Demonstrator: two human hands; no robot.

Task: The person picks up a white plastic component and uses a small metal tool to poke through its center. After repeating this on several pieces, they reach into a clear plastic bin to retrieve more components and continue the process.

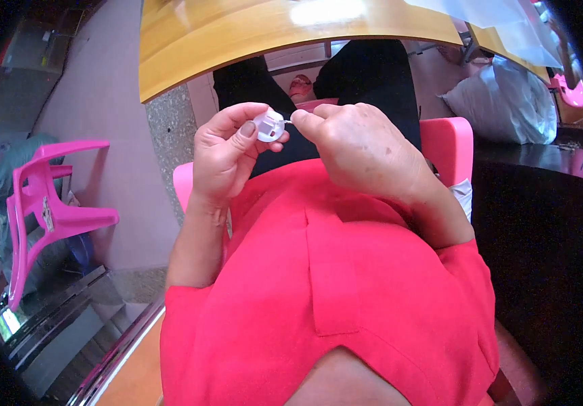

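The wooden table (237, 47) stretched out before a person in a red shirt (257, 271) and dark trousers (373, 74), seated on a pink chair (450, 145). The right hand (362, 145) was curled closed, its fingertips pinching the end of something slim. The left hand (222, 149) gripped a round white plastic piece (266, 128), which I saw held in the air just short of the table's near edge. Between them showed a thin pale stem (287, 122), too small to make out fully.
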